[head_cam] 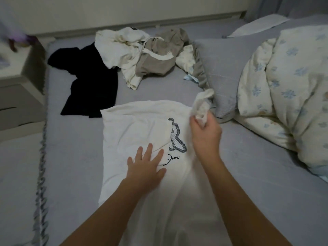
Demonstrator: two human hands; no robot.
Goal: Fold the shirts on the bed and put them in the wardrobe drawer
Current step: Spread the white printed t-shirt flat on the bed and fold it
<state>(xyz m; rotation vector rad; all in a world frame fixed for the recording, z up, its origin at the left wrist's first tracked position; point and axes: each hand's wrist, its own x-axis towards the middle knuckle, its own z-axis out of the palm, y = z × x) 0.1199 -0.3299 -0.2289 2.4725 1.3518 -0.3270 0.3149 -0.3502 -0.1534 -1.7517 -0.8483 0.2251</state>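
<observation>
A white shirt (134, 125) with a dark butterfly print lies flat on the grey bed (74, 157), its left side folded over the middle. My left hand (147, 164) presses flat on that folded part, fingers spread. My right hand (205, 132) is closed on the shirt's bunched right sleeve and holds it lifted above the shirt's right edge. Farther back lie a black shirt (92, 82), a crumpled cream shirt (119, 45) and a beige garment (159, 54) with white trim. No wardrobe drawer is in view.
A grey pillow (223, 71) and a floral duvet (287, 82) fill the right side of the bed. A bedside cabinet (19, 80) with drawers stands at the left. The bed's ruffled edge (41, 174) runs down the left.
</observation>
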